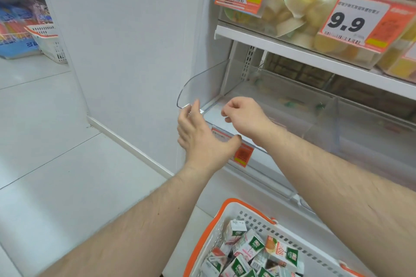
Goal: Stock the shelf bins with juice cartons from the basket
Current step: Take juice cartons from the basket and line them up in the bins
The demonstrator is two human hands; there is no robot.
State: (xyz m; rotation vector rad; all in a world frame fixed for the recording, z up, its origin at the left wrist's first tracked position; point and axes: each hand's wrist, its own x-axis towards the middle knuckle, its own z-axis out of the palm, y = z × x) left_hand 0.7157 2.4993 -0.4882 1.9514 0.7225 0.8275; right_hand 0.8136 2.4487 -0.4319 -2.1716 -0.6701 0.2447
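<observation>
**Hands raised at the clear bin, cartons left below**

The left hand [202,139] was held flat, fingers straight, at the clear shelf bin's [202,87] front corner at frame centre. The right hand [244,114] was loosely curled, holding nothing. The juice cartons [249,252] were seen in the orange-rimmed basket [216,220], lower right, well below both hands.

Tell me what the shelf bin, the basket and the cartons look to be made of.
Shelf bin: clear, glossy hard plastic, probably acrylic; the wall shows through it.
Basket: matte white moulded plastic, with slots in its wall and an orange rim.
Cartons: printed coated paperboard, judging by their folded edges and slight sheen.
</observation>
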